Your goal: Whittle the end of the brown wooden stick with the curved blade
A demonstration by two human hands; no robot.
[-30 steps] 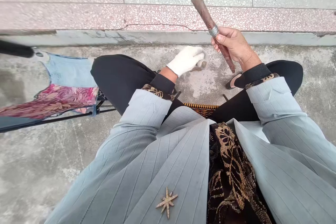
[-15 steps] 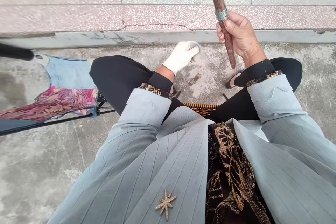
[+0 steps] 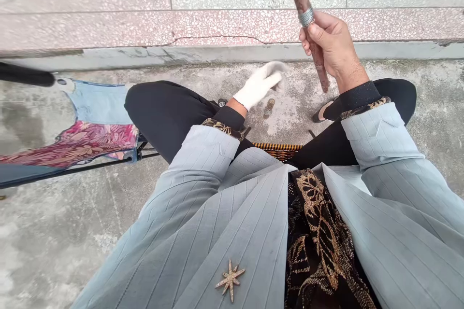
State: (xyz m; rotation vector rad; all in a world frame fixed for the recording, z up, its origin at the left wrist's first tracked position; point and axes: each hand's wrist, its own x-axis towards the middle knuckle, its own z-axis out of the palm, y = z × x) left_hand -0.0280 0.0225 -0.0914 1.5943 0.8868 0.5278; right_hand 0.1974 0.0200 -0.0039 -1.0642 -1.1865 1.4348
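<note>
My right hand [image 3: 329, 43] is bare and closed around a reddish-brown wooden stick [image 3: 302, 7] with a metal band near my thumb. The stick points up and away, its top cut off by the frame's edge; its lower tip hangs above the concrete. My left hand [image 3: 261, 83] wears a white glove and hovers low over the ground between my knees, its fingers loosely curled. A small brown cylinder [image 3: 268, 106] stands on the concrete just below the gloved fingers; I cannot tell whether they touch it.
I sit on a low woven stool [image 3: 277, 148] with knees apart in black trousers. A folding seat with floral and blue cloth [image 3: 83, 140] stands at my left. A terrazzo step [image 3: 145, 24] runs across ahead. A dark shoe [image 3: 321, 112] shows by my right knee.
My right hand lifted the stick from a slant to nearly upright. My gloved left hand left the small brown cylinder, which lay on its side, then came back over it; it now stands upright.
</note>
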